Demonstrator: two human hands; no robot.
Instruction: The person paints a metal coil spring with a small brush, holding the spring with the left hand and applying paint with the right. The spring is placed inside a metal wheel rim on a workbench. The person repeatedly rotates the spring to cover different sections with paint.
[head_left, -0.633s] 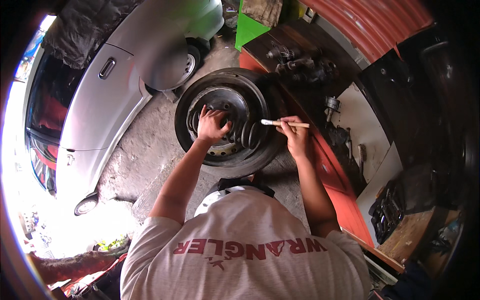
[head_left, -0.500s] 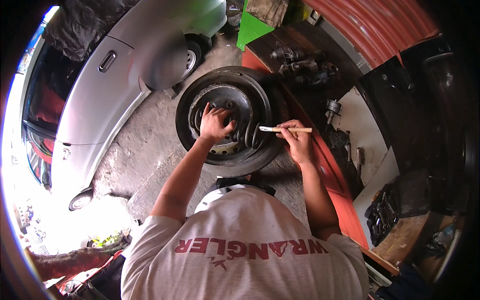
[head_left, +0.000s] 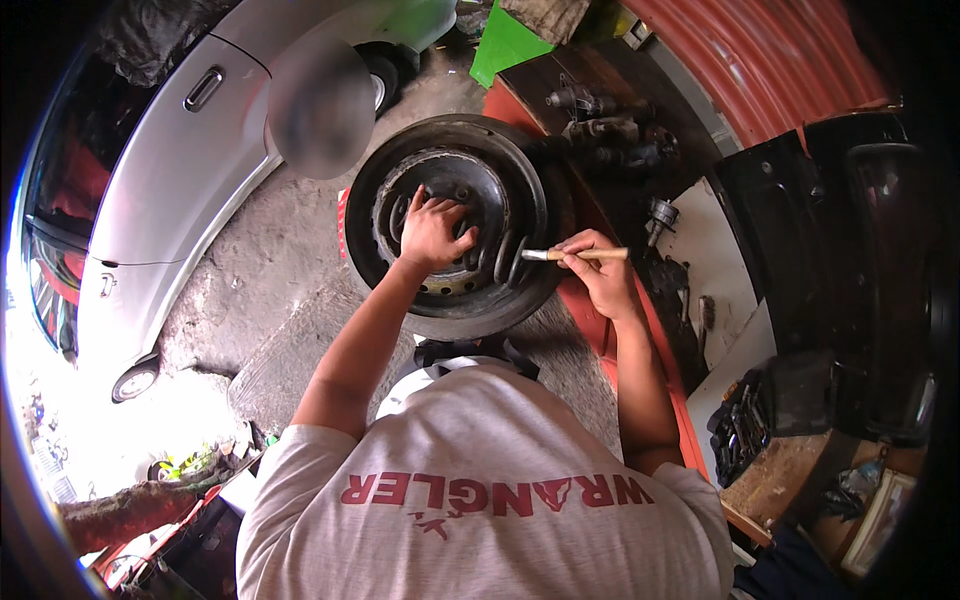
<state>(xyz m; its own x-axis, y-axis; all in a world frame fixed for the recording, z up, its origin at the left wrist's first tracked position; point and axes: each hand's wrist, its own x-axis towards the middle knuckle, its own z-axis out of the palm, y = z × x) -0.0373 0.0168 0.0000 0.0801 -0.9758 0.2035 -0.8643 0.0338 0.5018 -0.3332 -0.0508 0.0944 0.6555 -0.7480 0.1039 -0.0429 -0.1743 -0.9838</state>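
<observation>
A dark coil spring [head_left: 507,260] lies across a wheel with a steel rim [head_left: 480,168] and black tyre [head_left: 375,205]. My left hand [head_left: 434,232] is over the spring's left part, its index finger pointing away and its other fingers bent over the coils. The palm hides much of the spring there. My right hand [head_left: 603,272] pinches a paintbrush [head_left: 590,254] by its wooden handle. The brush lies nearly level, its pale end pointing left, close to the spring's right-hand coils. Whether it touches them I cannot tell.
A silver car [head_left: 185,150] stands at the left, with a blurred round patch [head_left: 320,108] near it. To the right, a red-edged bench holds greasy metal parts [head_left: 615,130], a wire brush [head_left: 706,313] and a pile of tools [head_left: 740,425]. Black panels [head_left: 830,260] lean beyond.
The view has shifted slightly. My right hand and the paintbrush stay beside the spring's right coils, and my left hand keeps its place on the spring.
</observation>
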